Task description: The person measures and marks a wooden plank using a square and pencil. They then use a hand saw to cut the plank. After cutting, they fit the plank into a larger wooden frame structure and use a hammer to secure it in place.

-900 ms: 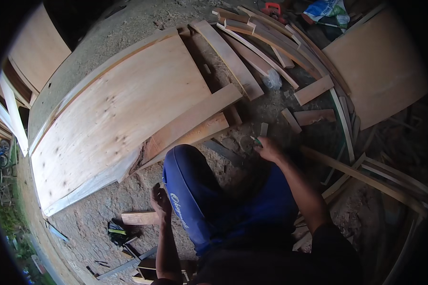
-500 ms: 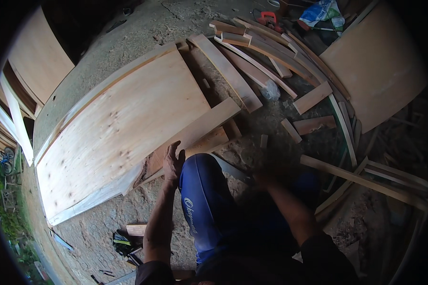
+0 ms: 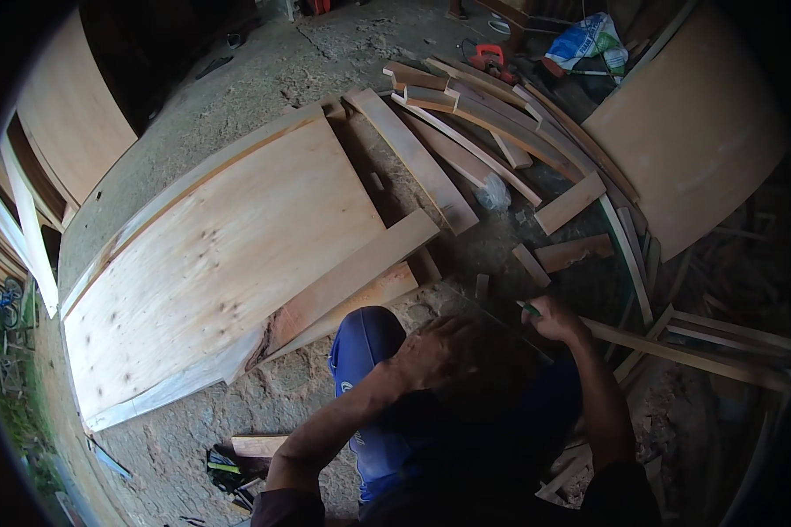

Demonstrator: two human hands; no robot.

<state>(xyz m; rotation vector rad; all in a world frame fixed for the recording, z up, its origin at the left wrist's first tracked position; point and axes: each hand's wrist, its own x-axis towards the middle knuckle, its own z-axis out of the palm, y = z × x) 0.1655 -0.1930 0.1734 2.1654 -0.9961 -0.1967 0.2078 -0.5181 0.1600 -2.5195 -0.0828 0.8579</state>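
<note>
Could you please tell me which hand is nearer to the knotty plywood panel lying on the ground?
The left hand: it is by the raised knee, right of the plywood panel. The right hand is farther right, gripping a thin green object.

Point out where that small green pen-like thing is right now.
In the head view, right of centre, the green pen-like thing is in the person's right hand, just below a short wooden block.
</note>
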